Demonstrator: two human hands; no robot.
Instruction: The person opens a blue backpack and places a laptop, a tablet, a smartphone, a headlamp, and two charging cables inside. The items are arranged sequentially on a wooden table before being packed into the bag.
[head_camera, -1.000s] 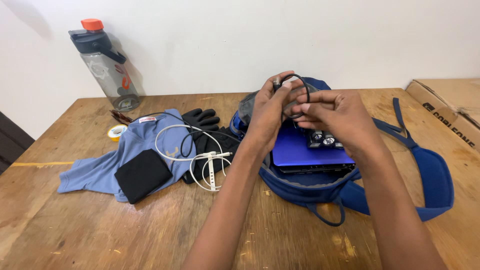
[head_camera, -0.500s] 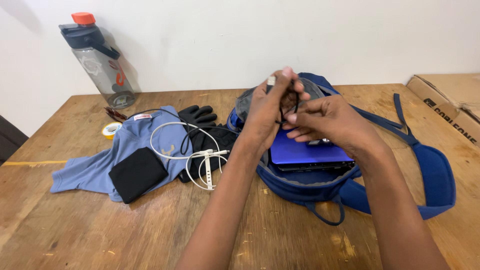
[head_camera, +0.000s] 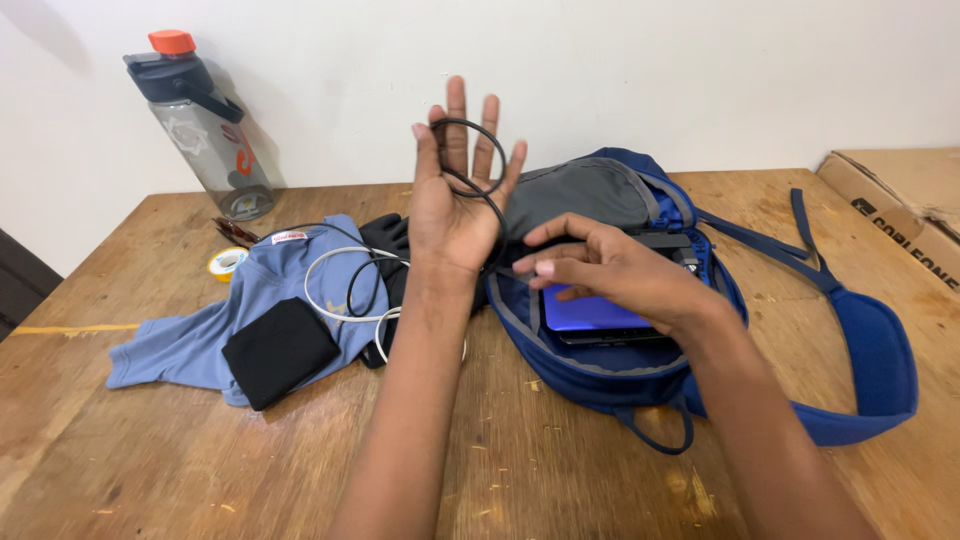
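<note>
My left hand (head_camera: 452, 205) is raised above the table, palm toward me and fingers spread. A thin black cable (head_camera: 463, 121) loops around those fingers and runs down past the wrist. My right hand (head_camera: 600, 275) pinches the lower end of this cable just right of my left wrist, over the open blue backpack (head_camera: 600, 375). A flat blue device (head_camera: 590, 310) lies inside the backpack under my right hand.
On the wooden table (head_camera: 200, 470), left of my arm, lie a light blue shirt (head_camera: 260, 290), a black pouch (head_camera: 280, 350), a coiled white cable (head_camera: 325, 300) and black gloves (head_camera: 385, 235). A water bottle (head_camera: 205, 125), yellow tape (head_camera: 227, 263) and a cardboard box (head_camera: 900, 200) stand around.
My left hand has lifted and spread its fingers, with the black cable now wound around them. My right hand dropped lower, drawing the cable's end down toward the backpack.
</note>
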